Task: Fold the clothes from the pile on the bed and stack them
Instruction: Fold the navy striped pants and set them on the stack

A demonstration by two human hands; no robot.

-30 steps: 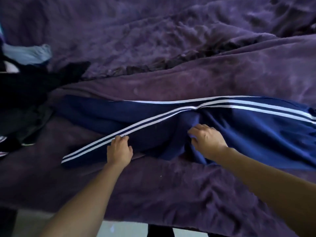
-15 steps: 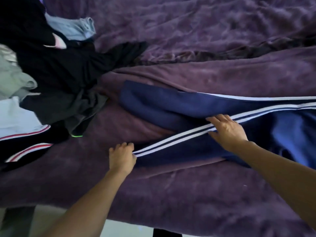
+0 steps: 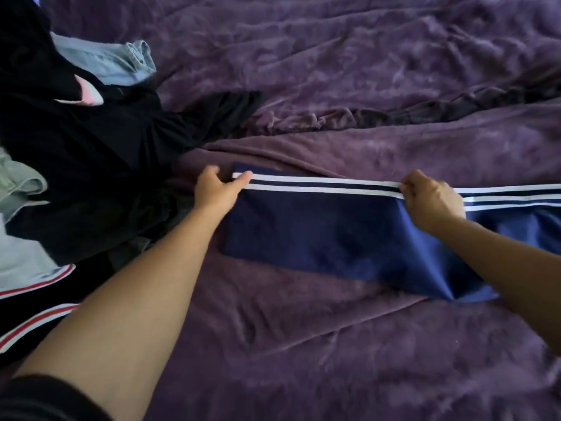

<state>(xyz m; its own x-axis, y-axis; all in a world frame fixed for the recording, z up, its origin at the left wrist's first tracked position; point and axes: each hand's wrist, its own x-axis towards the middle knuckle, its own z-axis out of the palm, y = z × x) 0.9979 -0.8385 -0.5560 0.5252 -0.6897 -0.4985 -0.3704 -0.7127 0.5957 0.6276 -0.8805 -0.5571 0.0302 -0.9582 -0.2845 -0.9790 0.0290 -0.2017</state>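
**Folding barely begun: one pair of trousers laid out, pile still waiting**

Navy trousers [image 3: 318, 235] lay stretched flat across the purple bed [image 3: 334, 344], smoothed lengthwise but not yet folded short. The left hand [image 3: 217, 189] pinched their white-striped edge at the leg end. The right hand [image 3: 432, 203] pinched the same edge further along, and the cloth ran on past it out of view. A jumbled pile [image 3: 91, 153] of dark and pale clothes lay just left of the left hand. No folded stack was visible, so most work seemingly remained.
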